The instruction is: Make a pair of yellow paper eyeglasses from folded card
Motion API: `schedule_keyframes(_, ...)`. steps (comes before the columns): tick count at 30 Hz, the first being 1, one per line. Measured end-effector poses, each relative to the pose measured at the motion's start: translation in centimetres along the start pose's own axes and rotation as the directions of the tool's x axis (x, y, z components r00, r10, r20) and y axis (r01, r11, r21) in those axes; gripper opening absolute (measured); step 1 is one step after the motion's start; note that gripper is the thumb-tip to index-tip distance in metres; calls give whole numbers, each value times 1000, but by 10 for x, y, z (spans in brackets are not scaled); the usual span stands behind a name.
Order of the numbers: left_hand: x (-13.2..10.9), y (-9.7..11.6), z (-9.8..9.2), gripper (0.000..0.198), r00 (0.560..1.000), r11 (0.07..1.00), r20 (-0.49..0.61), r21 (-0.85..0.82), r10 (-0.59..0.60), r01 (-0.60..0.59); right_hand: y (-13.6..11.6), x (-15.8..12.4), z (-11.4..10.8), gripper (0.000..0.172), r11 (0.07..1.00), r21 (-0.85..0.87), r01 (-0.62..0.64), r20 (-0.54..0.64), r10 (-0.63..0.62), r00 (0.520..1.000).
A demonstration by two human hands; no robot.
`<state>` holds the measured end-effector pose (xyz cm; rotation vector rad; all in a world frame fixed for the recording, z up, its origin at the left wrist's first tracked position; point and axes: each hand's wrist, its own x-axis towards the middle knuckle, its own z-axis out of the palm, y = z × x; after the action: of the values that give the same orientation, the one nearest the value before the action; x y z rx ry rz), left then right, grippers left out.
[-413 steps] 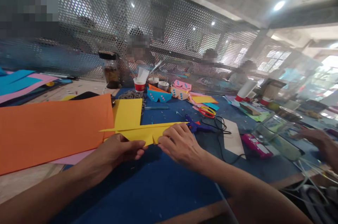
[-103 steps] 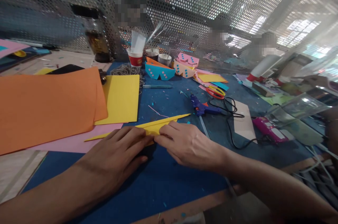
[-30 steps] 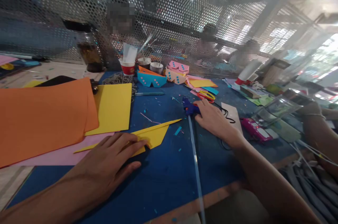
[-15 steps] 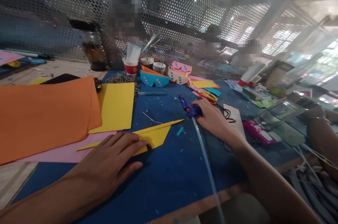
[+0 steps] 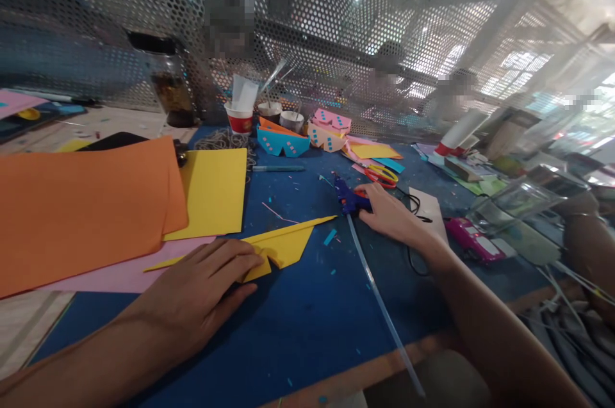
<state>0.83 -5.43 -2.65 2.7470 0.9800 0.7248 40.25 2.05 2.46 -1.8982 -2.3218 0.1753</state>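
Note:
My left hand (image 5: pixel 204 289) lies over a folded yellow paper cutout (image 5: pixel 294 246) on the blue tabletop, its fingers flat and spread against the paper. The cutout has a notch in its lower edge and a narrow folded strip along the top; my hand hides part of its left half. My right hand (image 5: pixel 390 211) is wrapped around the handle of a blue glue gun (image 5: pixel 350 200). The gun rests at the table surface with its nozzle facing away. From its rear a long clear glue stick (image 5: pixel 375 296) runs toward the table's front edge.
Orange sheets (image 5: pixel 81 209) and a yellow sheet (image 5: pixel 216 193) lie left. Finished paper glasses (image 5: pixel 283 142), paper cups (image 5: pixel 239 118) and scissors (image 5: pixel 382 175) stand or lie behind. At right are a magenta device (image 5: pixel 473 240), a clear plastic box (image 5: pixel 523 193) and another person's arm (image 5: pixel 589 241).
The glue gun has turned slightly, its nozzle pointing more straight away from me. My left fingers have drawn back a little along the yellow cutout. The view has shifted slightly.

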Motion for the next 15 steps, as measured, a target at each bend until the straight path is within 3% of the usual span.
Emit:
schedule_keyframes(6,8,2,-2,24,994,998,-93,-22,55,-57,3,-4,-5,57,1000,0,22,23,-22,1000)
schedule_keyframes(10,9,5,-3,25,995,999,-97,-5,32,-33,-5,-12,-19,49,995,-95,36,-126,-48,991)
schedule_keyframes(13,8,7,-4,27,992,999,-123,22,38,-35,-31,-21,-30,28,972,-4,234,-311,-223,924)
schedule_keyframes(15,8,8,-4,27,988,998,-145,33,58,-54,-57,-28,-33,16,882,123,455,-315,-400,861)
